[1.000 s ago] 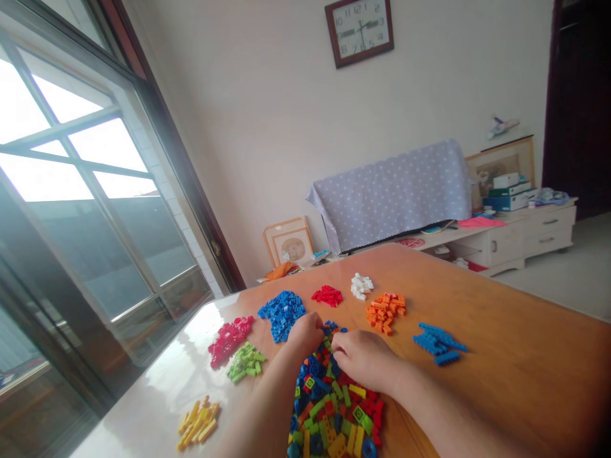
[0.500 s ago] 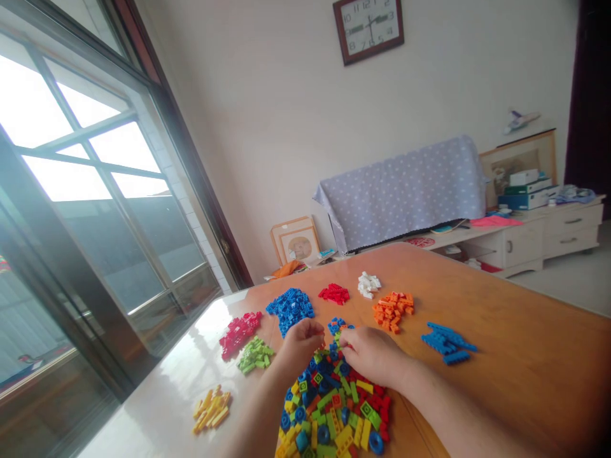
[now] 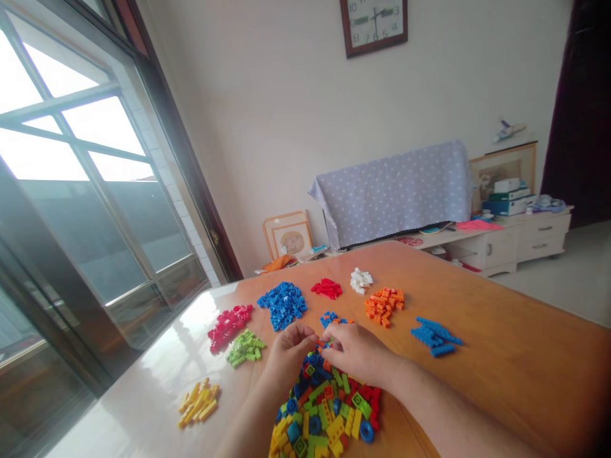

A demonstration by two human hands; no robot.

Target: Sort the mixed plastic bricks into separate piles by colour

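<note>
A pale wall (image 3: 262, 114) carries a square clock (image 3: 375, 27) in a dark frame, with a tall glazed window (image 3: 102, 165) to the left. Below the clock, a lavender cloth (image 3: 394, 194) with white dots drapes over something on a low white cabinet (image 3: 501, 251). In front stretches a glossy, orange-brown wooden tabletop (image 3: 501, 375), bright with glare on its left side.

A large mixed pile of toy bricks (image 3: 329, 410), in yellow, lime, blue, red and orange, lies on the near middle of the tabletop. Two bare hands reach in over its far end, close together but apart. The left hand (image 3: 292, 346) has its fingers curled towards the thumb; the right hand (image 3: 358, 348) is bent inward, facing it. Whether either one pinches a brick is too small to tell.

Single-colour heaps sit around them. From near left, curving round to the right, they are yellow (image 3: 199, 402), lime (image 3: 245, 348), pink (image 3: 230, 326), blue (image 3: 282, 305), red (image 3: 327, 288), white (image 3: 361, 280), orange (image 3: 384, 306), and longer blue pieces (image 3: 435, 336).
</note>
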